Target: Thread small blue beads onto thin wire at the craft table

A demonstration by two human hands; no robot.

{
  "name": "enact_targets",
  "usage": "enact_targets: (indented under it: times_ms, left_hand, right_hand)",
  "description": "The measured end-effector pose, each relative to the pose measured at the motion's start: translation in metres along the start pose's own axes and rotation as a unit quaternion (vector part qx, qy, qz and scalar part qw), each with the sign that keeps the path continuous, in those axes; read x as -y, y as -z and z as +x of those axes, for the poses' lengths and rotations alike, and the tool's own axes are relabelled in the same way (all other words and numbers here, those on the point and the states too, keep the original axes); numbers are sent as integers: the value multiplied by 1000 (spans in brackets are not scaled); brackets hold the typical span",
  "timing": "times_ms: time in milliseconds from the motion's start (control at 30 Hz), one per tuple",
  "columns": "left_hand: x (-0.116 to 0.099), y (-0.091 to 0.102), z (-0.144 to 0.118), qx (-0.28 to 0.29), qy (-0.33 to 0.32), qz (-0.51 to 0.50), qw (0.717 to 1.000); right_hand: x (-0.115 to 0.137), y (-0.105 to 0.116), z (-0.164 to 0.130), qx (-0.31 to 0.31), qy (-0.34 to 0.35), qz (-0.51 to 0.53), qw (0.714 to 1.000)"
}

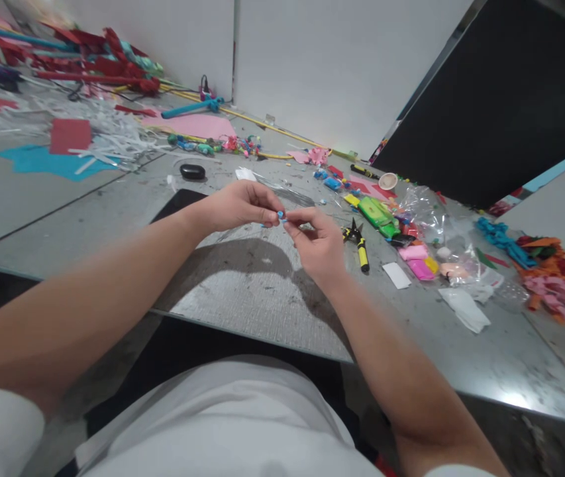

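Note:
Between the fingertips of both hands is a small blue piece (281,215), which looks like soft modelling clay; its exact shape is too small to tell. My left hand (242,204) pinches it from the left, thumb and index finger closed. From the right, my right hand (316,240) also pinches at it with thumb and index finger. Both hands are held above the grey table (242,311), near its front edge. Just right of my right hand lie yellow-and-black pliers (362,255), their jaws pointing away from me.
Clay packets in green (376,213) and pink (420,268) lie to the right, beside clear plastic bags (424,211). A black oval case (193,172) sits beyond my left forearm. Shredded white paper (123,136) and coloured crepe paper (113,59) cover the back left. A white wall (312,66) stands behind.

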State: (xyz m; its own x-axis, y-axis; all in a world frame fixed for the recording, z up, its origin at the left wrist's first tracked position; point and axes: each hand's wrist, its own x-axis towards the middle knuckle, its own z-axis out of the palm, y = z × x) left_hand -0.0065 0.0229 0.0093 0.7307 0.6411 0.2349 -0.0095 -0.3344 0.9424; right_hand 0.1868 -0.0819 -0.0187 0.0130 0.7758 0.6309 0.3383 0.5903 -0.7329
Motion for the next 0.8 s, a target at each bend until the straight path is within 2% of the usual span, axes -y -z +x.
enact_targets:
  times_ms: [200,400,600,800]
  left_hand:
    - [0,-2,0,2,7,7,1000]
    - [-3,-6,-1,20,-5,-39,999]
    - [-4,-5,-2,5,7,15,1000]
    - [-3,-4,0,10,-7,18,1000]
  right_hand:
    - [0,-1,-2,-8,-24,-25,999]
    - [0,-1,-2,-2,-26,-14,1000]
    - [0,-1,-2,0,-42,-10,999]
    - [2,0,-3,-2,-37,-2,999]
